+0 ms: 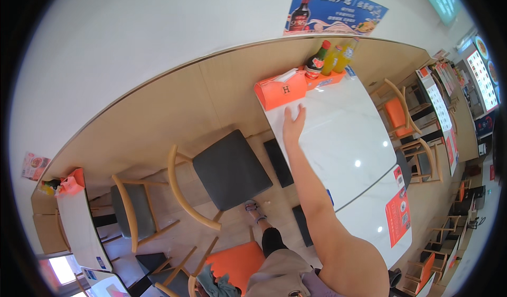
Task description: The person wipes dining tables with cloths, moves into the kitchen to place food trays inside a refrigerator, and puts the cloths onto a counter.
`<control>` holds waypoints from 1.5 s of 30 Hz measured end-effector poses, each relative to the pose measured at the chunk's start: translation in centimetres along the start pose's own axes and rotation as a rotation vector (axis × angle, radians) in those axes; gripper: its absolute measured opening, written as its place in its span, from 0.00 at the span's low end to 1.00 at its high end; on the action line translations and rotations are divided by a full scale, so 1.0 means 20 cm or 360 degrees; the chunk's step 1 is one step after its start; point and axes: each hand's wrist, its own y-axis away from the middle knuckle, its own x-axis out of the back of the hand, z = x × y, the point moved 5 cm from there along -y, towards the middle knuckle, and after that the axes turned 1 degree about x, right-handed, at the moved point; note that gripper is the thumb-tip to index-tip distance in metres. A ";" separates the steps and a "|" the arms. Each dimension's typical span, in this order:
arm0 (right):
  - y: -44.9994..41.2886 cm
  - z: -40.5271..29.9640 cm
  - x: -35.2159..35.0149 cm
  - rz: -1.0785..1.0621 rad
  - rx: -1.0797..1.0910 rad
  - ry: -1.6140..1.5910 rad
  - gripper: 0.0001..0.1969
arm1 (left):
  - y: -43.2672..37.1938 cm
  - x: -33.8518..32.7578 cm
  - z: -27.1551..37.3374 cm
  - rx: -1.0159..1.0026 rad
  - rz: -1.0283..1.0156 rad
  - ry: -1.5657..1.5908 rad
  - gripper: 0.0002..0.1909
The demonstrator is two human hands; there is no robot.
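My right hand (294,126) reaches over the white marble-patterned table (340,126) with its fingers apart and nothing in them. Just beyond the fingertips stands an orange tissue box (273,95), a white tissue (286,76) sticking out of its top. Beside that box, an orange holder (325,82) carries a dark bottle with a red cap (315,64) and two bottles of yellow drink (344,55). My left hand is out of view. At the bottom, a grey-green cloth (218,283) lies over part of an orange-seated chair (237,259); what supports the cloth is hidden.
A wooden chair with a dark grey seat (231,170) stands left of the table, near my foot (253,208). Red printed sheets (399,217) lie on the table's near right part. Wood panelling (222,91) borders the far side. More chairs (396,111) and tables (75,221) stand around.
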 end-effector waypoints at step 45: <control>2.27 -0.13 4.10 -0.1189 -0.0949 -0.0660 0.16 | 2.77 -0.84 -1.84 -0.1172 -0.0973 -0.1074 0.10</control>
